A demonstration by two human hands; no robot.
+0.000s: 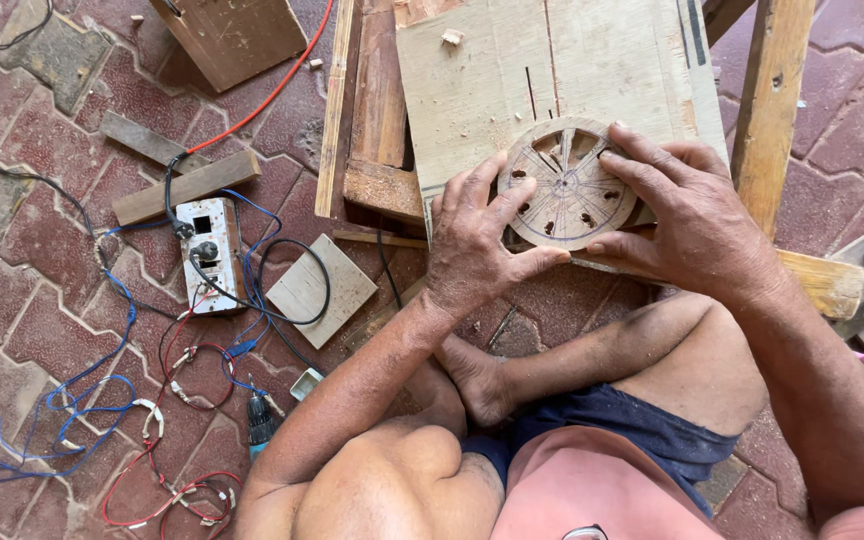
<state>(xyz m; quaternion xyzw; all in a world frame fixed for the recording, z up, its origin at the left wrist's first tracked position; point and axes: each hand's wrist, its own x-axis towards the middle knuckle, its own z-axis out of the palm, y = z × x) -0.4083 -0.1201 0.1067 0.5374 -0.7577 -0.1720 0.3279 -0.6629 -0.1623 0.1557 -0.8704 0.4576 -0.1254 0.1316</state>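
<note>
Wooden disc (569, 184), pierced and pencil-marked, lies on plywood board (512, 80), gripped by both hands, left (472, 245) and right (687, 215).

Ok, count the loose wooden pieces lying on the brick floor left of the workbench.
3, though the top edge may hide more: a square plywood tile by the cables, a long batten above the switch box, and a shorter strip above that.

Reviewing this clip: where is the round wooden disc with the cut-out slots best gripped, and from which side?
By its outer rim, from left and right at once. The round wooden disc lies flat on the plywood board, its face weakened by cut-outs, so the solid edge is probably safest. The left hand and right hand already take it that way.
</note>
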